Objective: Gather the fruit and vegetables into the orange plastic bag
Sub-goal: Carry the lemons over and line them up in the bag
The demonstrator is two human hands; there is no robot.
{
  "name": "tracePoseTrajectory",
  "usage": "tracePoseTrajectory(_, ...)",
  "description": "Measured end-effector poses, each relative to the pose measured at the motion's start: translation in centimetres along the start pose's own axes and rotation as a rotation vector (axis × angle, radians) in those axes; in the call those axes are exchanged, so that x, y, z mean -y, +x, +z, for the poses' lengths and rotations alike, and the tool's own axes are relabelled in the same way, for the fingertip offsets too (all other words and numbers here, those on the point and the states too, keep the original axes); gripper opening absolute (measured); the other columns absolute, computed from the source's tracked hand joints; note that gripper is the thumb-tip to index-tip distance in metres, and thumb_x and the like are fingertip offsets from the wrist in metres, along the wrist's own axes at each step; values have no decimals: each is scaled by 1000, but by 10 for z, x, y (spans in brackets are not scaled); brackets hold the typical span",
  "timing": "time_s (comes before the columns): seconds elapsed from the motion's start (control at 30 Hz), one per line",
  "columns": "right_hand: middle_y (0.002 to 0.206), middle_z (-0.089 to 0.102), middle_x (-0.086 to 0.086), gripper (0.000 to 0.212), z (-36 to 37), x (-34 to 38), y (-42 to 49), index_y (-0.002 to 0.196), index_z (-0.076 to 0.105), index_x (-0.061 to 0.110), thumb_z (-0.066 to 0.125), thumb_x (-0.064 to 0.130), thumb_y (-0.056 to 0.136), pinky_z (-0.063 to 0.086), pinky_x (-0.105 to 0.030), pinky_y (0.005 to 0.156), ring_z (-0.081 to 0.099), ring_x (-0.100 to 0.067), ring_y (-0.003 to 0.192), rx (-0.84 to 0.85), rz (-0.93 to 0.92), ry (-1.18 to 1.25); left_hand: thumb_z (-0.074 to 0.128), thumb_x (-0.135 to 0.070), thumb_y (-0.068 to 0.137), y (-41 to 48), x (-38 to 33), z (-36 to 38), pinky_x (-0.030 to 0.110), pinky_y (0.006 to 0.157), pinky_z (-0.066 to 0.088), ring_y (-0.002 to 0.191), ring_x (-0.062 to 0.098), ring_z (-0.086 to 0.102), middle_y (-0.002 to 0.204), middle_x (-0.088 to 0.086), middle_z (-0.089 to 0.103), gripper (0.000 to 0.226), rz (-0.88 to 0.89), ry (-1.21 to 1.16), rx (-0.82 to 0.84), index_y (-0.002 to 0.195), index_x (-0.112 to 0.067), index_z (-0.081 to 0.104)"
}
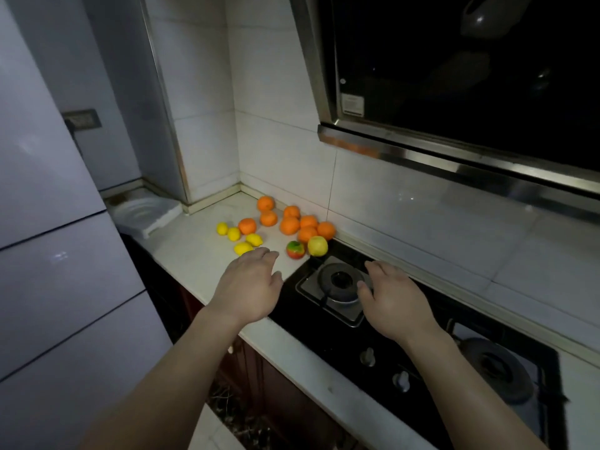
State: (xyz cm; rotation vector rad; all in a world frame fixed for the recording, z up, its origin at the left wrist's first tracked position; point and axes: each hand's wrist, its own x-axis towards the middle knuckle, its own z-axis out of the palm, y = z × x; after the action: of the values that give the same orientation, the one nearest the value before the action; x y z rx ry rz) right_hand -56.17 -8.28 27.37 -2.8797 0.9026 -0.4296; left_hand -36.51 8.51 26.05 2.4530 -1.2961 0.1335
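1. While both hands hang above the work surface, neither holds anything: the left hand (250,284) is spread and relaxed, fingertips just above the nearest lemons (243,248); the right hand (393,300) is equally loose, over the hob (341,284) burner.
2. All the produce lies loose on the counter (194,254) towards the back corner. The oranges (290,225) are clustered near the tiled wall, with the lemons to their left. A red-green fruit (295,249) and a yellow fruit (317,245) sit just beside each other at the hob's edge.
3. The bag is not in view, so nothing is judged gathered yet.
4. Handling, as judged: the pieces look round, firm and light, each a one-hand lift. Smooth skins may slip, and any piece will roll if nudged.
5. Recommended hold: cup each piece from above, fingers round the widest part, and take the lemons across the short axis. Lift the pieces at the hob's edge rather than dragging them.
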Motion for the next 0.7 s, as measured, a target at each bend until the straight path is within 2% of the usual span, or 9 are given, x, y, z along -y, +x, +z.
tracePoseTrajectory(0.17,133,54,-11,46,18,67,27,135,48,6,43,32,97,28,-29,103,45,-26,121,-22,29,-25,41,-35,97,12,69,-12,33,107,30,132,23,38,147,4,41,50,25,0,12,144,-18,41)
tracePoseTrajectory(0.27,136,51,-11,47,32,107,44,135,48,6,42,32,97,27,-29,104,43,-26,124,-11,52,-24,40,-36,97,20,111,-19,34,107,30,131,24,38,145,4,42,49,54,5,27,143,-18,41)
tracePoseTrajectory(0.4,127,55,-10,40,48,150,60,126,53,10,41,33,96,34,-32,98,47,-27,117,-9,82,-11,40,-36,96,28,158,-28,35,106,30,131,23,38,145,3,42,49,80,6,23,142,-19,41)
tracePoseTrajectory(0.7,123,56,-7,37,74,203,93,124,52,14,38,35,97,40,-37,92,48,-26,111,25,110,-5,41,-35,96,48,229,-33,36,104,33,126,23,42,137,2,47,45,88,-4,22,137,-19,46)
